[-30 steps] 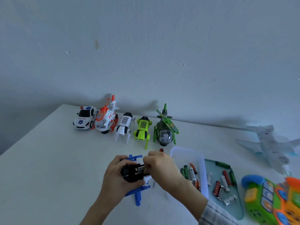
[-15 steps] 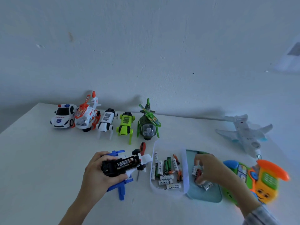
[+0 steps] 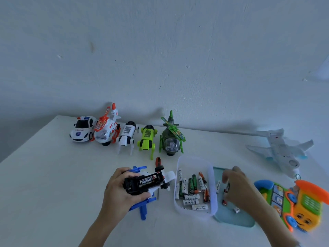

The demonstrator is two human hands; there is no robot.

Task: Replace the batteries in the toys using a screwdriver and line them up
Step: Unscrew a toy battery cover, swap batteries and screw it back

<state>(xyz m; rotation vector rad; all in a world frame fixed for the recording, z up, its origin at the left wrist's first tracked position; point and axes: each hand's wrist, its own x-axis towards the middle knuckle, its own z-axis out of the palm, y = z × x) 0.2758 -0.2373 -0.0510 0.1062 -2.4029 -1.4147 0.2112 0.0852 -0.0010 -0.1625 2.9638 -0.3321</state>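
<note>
The left hand point(image 3: 122, 189) grips a blue-and-white toy helicopter point(image 3: 147, 186) turned underside up, its fingers curled over the far side and thumb at the near edge; a black battery point(image 3: 149, 181) lies exposed in the open compartment. Just past those fingers, a red-handled screwdriver point(image 3: 158, 162) lies on the tabletop point(image 3: 53, 193), mostly hidden behind the toy.

The right hand point(image 3: 240, 188) is over a teal tray point(image 3: 236, 220), fingers bent downward onto loose batteries there. It seems to pinch a dark, red-tipped battery point(image 3: 227, 188), though motion blur makes the grip hard to confirm. Between the two hands sits a clear tub point(image 3: 195, 161) of batteries point(image 3: 191, 186), green, white and orange.

Beyond the left fingers, five toys stand in a row by the wall: police car point(image 3: 82, 130), orange-white helicopter point(image 3: 106, 131), white robot dog point(image 3: 127, 134), green robot dog point(image 3: 146, 138), green helicopter point(image 3: 171, 138). To the right of the right fingers, a colourful toy train point(image 3: 299, 205) rests close by, with a white plane point(image 3: 281, 148) farther back.
</note>
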